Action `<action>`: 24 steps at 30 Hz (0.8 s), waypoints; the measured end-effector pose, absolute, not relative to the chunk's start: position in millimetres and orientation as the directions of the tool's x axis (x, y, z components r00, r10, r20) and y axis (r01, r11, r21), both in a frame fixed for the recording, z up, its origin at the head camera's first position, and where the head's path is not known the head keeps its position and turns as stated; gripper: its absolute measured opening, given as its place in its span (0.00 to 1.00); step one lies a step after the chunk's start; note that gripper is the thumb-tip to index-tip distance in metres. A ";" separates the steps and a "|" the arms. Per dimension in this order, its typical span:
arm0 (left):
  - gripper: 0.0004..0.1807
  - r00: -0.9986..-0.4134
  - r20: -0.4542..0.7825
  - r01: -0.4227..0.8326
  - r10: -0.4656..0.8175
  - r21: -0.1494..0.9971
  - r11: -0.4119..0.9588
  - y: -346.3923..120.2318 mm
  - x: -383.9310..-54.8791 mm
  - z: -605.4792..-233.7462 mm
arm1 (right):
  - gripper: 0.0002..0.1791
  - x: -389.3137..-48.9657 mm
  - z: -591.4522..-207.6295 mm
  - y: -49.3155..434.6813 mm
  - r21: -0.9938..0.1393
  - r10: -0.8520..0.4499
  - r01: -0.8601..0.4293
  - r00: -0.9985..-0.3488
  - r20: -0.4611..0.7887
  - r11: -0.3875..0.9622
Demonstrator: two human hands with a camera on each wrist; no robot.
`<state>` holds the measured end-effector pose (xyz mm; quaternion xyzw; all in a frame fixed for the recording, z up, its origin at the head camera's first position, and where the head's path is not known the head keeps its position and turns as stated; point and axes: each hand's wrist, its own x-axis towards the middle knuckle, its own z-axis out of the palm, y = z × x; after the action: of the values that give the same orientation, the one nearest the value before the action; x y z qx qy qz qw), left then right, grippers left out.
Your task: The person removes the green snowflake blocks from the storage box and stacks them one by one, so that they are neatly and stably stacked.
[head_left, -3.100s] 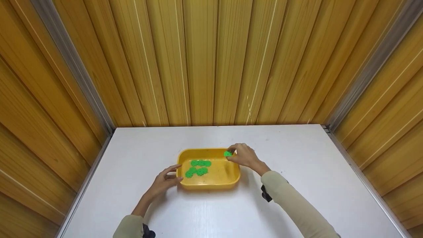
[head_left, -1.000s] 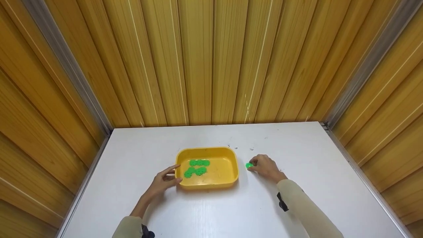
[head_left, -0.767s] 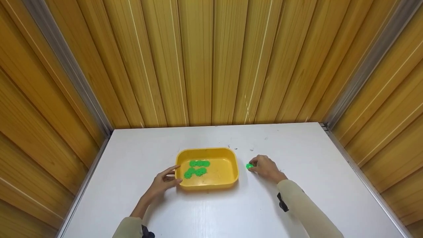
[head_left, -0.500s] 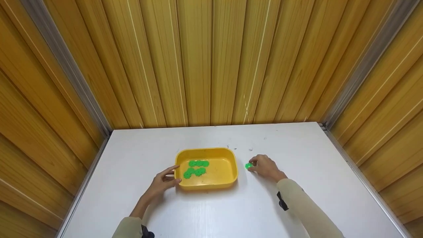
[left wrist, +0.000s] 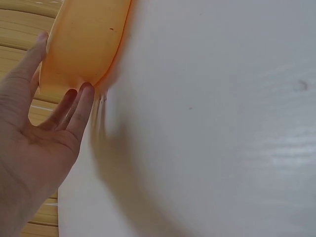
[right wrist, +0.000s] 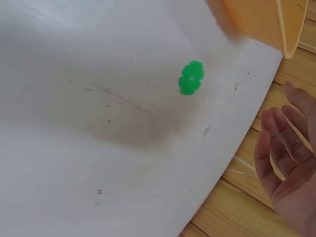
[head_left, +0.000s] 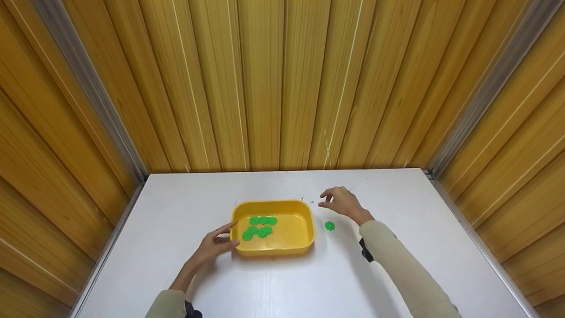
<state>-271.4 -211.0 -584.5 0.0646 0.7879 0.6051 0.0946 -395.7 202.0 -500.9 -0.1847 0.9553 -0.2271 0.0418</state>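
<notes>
In the head view, a shallow yellow tray [head_left: 293,233] sits on the white surface [head_left: 273,287], the left hand [head_left: 209,248] gripping its left end with thumb and forefinger spread at the rim, presumably to keep it from sliding. A single notched green disc [head_left: 329,226] lies flat on the surface just beside the tray's right end, a spot seemingly chosen for being within easy reach of the right hand [head_left: 346,203]. That hand holds nothing: its fingers curve loosely in the air, touching neither disc nor tray. More green discs rest in the tray's left half, in a back row [head_left: 263,221] and a front cluster [head_left: 264,232], perhaps grouped deliberately; whether they interlock or merely overlap, I cannot tell.
</notes>
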 end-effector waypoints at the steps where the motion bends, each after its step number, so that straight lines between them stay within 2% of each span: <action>1: 0.38 -0.973 -0.074 -0.014 0.217 0.964 0.265 -212.5 -272.1 -583.7 | 0.17 -396.8 -497.1 197.0 -0.451 -0.382 -0.346 -0.924 0.014 0.823; 13: 0.45 -0.966 -0.108 -0.037 0.233 0.956 0.290 -225.4 -281.7 -575.8 | 0.19 -406.4 -464.7 141.5 -0.455 -0.476 -0.426 -0.880 0.007 0.782; 24: 0.45 -0.969 -0.121 -0.058 0.217 0.959 0.278 -215.0 -277.1 -587.6 | 0.17 -403.3 -488.7 105.0 -0.465 -0.554 -0.452 -0.826 -0.105 0.761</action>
<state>-277.1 -215.0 -587.6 0.0503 0.7910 0.5988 0.1146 -403.3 105.0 -488.7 -0.2702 0.9309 -0.2152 0.1186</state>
